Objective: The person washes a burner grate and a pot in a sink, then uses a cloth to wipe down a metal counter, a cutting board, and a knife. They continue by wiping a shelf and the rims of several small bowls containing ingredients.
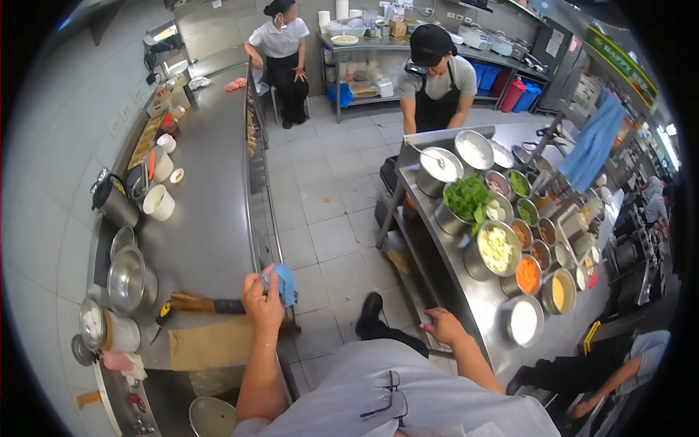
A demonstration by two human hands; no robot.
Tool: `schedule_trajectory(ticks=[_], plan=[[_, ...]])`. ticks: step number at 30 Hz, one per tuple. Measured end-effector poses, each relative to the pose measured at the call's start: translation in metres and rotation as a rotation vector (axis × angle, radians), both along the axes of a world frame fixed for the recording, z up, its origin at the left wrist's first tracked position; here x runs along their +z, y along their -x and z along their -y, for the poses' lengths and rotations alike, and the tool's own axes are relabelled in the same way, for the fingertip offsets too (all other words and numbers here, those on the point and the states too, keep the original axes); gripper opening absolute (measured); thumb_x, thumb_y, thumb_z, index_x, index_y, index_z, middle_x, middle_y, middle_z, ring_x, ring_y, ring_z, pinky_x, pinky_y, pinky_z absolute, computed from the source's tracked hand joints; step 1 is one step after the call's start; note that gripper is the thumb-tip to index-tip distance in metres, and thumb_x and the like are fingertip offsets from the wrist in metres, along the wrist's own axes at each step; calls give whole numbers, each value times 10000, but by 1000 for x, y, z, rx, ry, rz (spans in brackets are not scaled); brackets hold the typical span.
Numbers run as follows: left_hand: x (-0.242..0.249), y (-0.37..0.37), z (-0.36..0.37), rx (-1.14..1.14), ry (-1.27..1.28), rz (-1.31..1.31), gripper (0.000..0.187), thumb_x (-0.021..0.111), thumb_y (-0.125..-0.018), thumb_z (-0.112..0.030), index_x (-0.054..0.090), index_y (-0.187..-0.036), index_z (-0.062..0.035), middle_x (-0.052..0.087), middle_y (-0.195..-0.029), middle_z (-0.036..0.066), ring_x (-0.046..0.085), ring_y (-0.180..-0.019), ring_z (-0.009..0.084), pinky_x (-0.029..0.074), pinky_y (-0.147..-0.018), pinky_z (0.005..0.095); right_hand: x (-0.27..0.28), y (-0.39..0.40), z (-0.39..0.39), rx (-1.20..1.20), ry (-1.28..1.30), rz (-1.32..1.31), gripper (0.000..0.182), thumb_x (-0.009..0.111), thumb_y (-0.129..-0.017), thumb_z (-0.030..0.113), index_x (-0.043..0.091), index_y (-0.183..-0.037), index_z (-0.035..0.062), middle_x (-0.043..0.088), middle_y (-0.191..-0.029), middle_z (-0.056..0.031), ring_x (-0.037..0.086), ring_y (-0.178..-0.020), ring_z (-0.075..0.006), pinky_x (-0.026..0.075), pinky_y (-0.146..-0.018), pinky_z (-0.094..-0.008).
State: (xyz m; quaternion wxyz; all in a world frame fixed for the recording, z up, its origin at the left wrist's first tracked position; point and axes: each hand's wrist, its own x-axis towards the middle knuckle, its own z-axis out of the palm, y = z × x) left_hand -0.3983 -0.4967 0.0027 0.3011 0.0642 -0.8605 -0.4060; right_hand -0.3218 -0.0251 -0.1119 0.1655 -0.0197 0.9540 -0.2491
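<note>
One crumpled light-blue cloth (285, 285) is grasped by the left hand (263, 304), lower left of centre, near the long steel counter (207, 175). Pickup done; anything left can't be judged. Right hand (445, 328) is held released, fingers loosely bent.

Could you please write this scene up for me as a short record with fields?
Setting: kitchen with a tiled floor
Left hand: holding a blue cloth beside the counter
Right hand: open, near the table
Counter: metal bowl, brown sheet, jug
Table: containers of green leaves, orange pieces and other foods
Other people: one seated person, one standing person behind the table, more at far right
</note>
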Motion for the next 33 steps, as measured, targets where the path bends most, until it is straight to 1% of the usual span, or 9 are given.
schedule_trajectory(ticks=[4,7,12,14,17,20,23,28,33], plan=[[-32,72,20,-91,-68,81,263,713,-979,-248,766,-1008,9,731,-930,98,571,-783,256,487,-753,368,24,121,24,132,128,-155,482,761,-918,349,689,-1300,63,666,-1341,-178,616,-1255,-367,505,-1055,-436],[-45,118,22,-70,10,411,207,719,-978,-188,780,-1075,-16,679,-852,123,591,-771,218,483,-734,343,49,221,46,156,178,-239,446,755,-923,327,699,-1270,54,681,-1302,-180,631,-1217,-383,518,-1028,-448],[-48,208,37,82,-116,234,230,737,-978,-248,779,-997,-23,652,-793,49,568,-698,153,443,-626,337,85,396,70,429,141,-311,407,748,-918,301,704,-1236,52,682,-1280,-173,635,-1198,-377,528,-1010,-451],[-51,234,59,219,-535,316,300,699,-1022,-276,751,-902,-6,609,-721,-19,526,-671,79,418,-586,303,109,455,80,471,90,-466,373,745,-914,287,717,-1204,54,704,-1215,-184,665,-1128,-381,544,-977,-447],[-47,276,65,307,-491,264,374,671,-1047,-296,713,-823,1,571,-675,-51,470,-640,45,393,-563,278,160,531,84,466,153,-526,370,754,-909,267,717,-1203,45,714,-1188,-187,674,-1107,-385,549,-966,-443],[-49,316,63,271,-614,328,368,666,-1049,-282,708,-827,8,583,-686,-41,476,-646,49,391,-567,283,179,596,66,359,200,-592,402,788,-885,249,708,-1215,32,715,-1203,-185,670,-1119,-390,546,-968,-445],[-92,373,78,265,-626,309,340,660,-1053,-267,730,-870,11,620,-722,-27,507,-655,56,412,-572,281,159,649,23,146,-56,-620,421,801,-871,287,718,-1201,37,715,-1203,-176,673,-1110,-385,545,-960,-462],[-116,532,101,105,-558,390,316,654,-1053,-248,750,-927,25,670,-765,-1,554,-678,74,455,-606,285,116,705,-38,-223,-258,-384,462,753,-898,460,764,-1154,76,742,-1151,-160,688,-1081,-363,541,-961,-455],[-82,728,105,-103,-516,438,328,679,-1035,-252,737,-924,50,657,-765,29,565,-685,124,463,-628,322,120,732,-39,-450,-315,-288,572,676,-920,592,783,-1099,60,759,-1116,-139,697,-1026,-341,534,-925,-451]])
